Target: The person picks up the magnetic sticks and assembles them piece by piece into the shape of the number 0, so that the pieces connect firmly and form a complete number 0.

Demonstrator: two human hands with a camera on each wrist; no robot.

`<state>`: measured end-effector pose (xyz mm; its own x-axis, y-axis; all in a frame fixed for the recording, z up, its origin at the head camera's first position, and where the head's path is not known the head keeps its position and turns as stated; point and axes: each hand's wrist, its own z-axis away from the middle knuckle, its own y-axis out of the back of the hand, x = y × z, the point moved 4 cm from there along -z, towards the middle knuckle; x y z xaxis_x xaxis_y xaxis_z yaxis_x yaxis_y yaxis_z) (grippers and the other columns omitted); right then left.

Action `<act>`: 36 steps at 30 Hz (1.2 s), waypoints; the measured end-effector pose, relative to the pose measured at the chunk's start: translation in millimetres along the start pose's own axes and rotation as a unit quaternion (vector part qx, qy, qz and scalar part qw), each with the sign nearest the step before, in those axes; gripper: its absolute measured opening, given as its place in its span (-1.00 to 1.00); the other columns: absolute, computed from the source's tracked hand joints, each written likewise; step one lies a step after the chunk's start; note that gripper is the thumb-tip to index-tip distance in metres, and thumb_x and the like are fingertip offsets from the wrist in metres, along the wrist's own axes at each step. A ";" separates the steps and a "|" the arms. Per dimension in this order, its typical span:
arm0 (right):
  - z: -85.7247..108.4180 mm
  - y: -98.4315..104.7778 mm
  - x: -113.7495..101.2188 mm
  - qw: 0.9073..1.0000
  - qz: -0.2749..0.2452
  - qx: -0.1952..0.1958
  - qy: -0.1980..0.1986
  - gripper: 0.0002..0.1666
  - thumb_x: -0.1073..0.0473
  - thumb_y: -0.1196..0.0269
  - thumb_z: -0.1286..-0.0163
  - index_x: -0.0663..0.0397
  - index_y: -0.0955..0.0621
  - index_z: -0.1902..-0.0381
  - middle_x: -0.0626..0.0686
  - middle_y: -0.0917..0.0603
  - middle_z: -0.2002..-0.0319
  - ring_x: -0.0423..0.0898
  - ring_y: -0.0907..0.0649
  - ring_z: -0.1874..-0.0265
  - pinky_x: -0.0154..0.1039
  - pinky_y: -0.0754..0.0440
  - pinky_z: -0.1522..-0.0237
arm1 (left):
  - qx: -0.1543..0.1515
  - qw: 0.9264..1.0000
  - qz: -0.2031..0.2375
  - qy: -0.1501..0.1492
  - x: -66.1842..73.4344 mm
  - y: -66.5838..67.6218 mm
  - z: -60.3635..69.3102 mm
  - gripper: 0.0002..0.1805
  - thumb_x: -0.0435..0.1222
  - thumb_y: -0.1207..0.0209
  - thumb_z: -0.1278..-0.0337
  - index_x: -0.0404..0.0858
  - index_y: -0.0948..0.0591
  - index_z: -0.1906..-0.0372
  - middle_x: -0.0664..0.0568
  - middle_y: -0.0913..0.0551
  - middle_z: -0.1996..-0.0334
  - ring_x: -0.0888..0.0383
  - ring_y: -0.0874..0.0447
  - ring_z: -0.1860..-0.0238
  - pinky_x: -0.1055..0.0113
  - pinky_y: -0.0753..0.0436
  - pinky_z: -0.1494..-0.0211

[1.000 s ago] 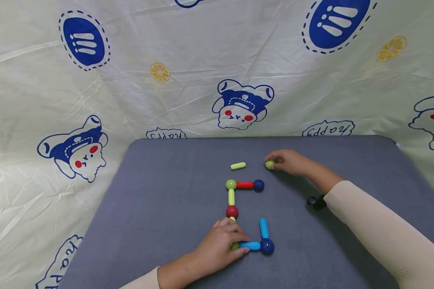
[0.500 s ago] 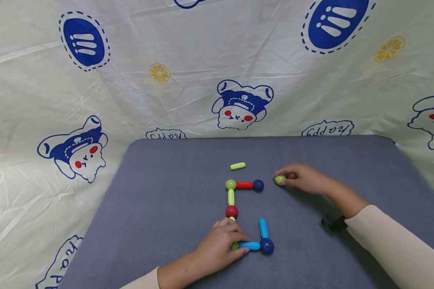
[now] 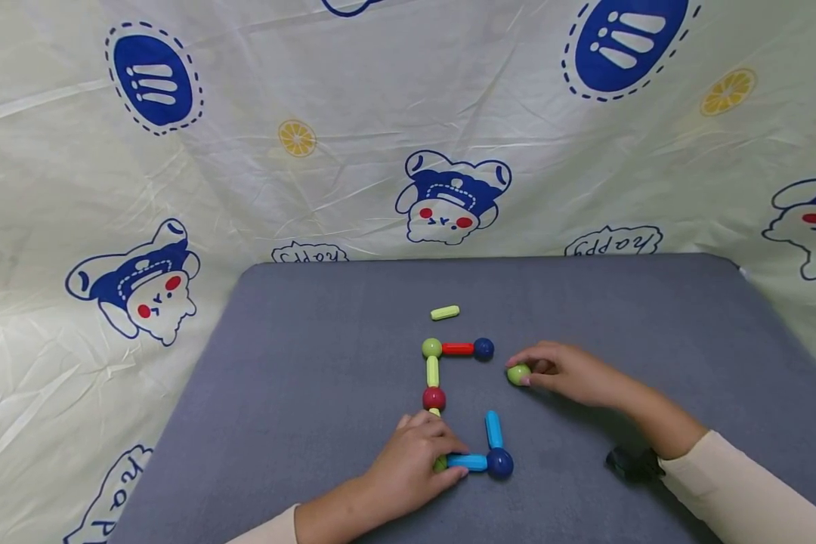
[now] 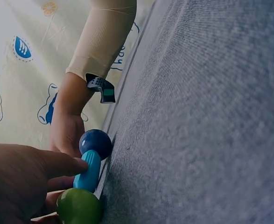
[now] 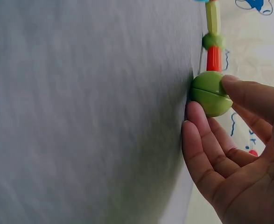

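Note:
My right hand (image 3: 578, 374) pinches a loose green ball (image 3: 517, 375) between thumb and fingers, low over the table; the right wrist view shows a seam round this ball (image 5: 210, 95). My left hand (image 3: 415, 459) grips the light blue rod (image 3: 468, 462) where it joins a partly covered green ball (image 4: 79, 206). That rod ends at a dark blue ball (image 3: 499, 463), from which a second light blue rod (image 3: 493, 430) points away. Beyond the left hand run a red ball (image 3: 434, 398), a yellow-green rod (image 3: 433, 372), a green ball (image 3: 431, 347), a red rod (image 3: 458, 348) and a dark blue ball (image 3: 483, 348).
A loose yellow-green rod (image 3: 445, 312) lies behind the chain on the grey table (image 3: 299, 408). A printed pale curtain (image 3: 353, 196) hangs behind the table's far edge. A black wrist device (image 3: 632, 462) sits at the right cuff.
My right hand has come nearer across the table with the green ball, first rightward, then slightly left, to beside the gap between the chain's two ends. My left hand has stayed put.

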<state>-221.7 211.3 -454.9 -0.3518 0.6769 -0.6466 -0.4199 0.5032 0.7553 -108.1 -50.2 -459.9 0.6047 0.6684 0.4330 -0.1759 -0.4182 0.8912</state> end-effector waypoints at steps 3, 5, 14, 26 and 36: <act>1.4 -5.2 -4.9 1.000 -0.009 -0.005 0.002 -0.66 0.11 -0.29 -0.44 -0.20 -0.67 -0.15 -0.07 -0.66 0.05 -0.22 -0.58 0.21 -0.34 -0.56 0.19 | 0.005 1.000 -0.006 -0.003 1.0 0.8 -0.3 -0.81 -0.01 -0.31 -0.28 0.09 -0.78 0.09 0.35 -0.69 0.23 0.38 -0.49 0.04 0.41 -0.39 -0.03; 1.2 -8.5 -6.8 1.000 -0.016 -0.009 0.004 -0.66 0.10 -0.29 -0.45 -0.20 -0.68 -0.15 -0.07 -0.66 0.05 -0.23 -0.57 0.22 -0.35 -0.56 0.21 | 0.004 1.000 -0.009 -0.004 1.6 0.6 -0.8 -0.81 0.00 -0.30 -0.29 0.09 -0.78 0.09 0.35 -0.69 0.23 0.38 -0.51 0.03 0.32 -0.42 -0.13; -2.7 -18.8 -14.5 0.999 -0.035 -0.020 0.010 -0.66 0.07 -0.29 -0.45 -0.17 -0.67 -0.16 -0.04 -0.66 0.00 -0.19 -0.58 0.19 -0.36 -0.58 0.19 | 0.015 0.998 -0.039 -0.036 14.0 -0.5 -9.5 -0.77 0.04 -0.29 -0.29 0.06 -0.79 0.10 0.32 -0.68 0.25 0.38 -0.51 0.11 0.31 -0.46 -0.19; -7.5 -29.1 -19.5 0.998 -0.050 -0.033 0.009 -0.66 0.02 -0.28 -0.46 -0.22 -0.67 -0.16 -0.04 -0.64 0.02 -0.17 -0.56 0.20 -0.35 -0.56 0.19 | -0.058 0.997 -0.057 -0.015 18.1 -11.8 -26.2 -0.62 0.20 -0.18 -0.30 0.07 -0.80 0.14 0.33 -0.62 0.37 0.38 -0.41 0.26 0.35 -0.47 0.00; -6.7 -31.7 -21.3 0.997 -0.069 -0.028 0.015 -0.66 0.05 -0.27 -0.47 -0.16 -0.68 -0.17 -0.02 -0.65 0.05 -0.20 -0.58 0.22 -0.36 -0.56 0.20 | -0.074 0.996 -0.047 -0.009 17.8 -14.0 -31.8 -0.58 0.23 -0.19 -0.27 0.08 -0.79 0.05 0.32 -0.60 0.34 0.40 -0.39 0.27 0.45 -0.37 0.09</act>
<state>-206.5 177.3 -465.8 -0.3118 0.5859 -0.7480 -0.5119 0.5596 0.6518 -119.5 -12.9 -460.4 0.6377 0.6888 0.3450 -0.2291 -0.2581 0.9386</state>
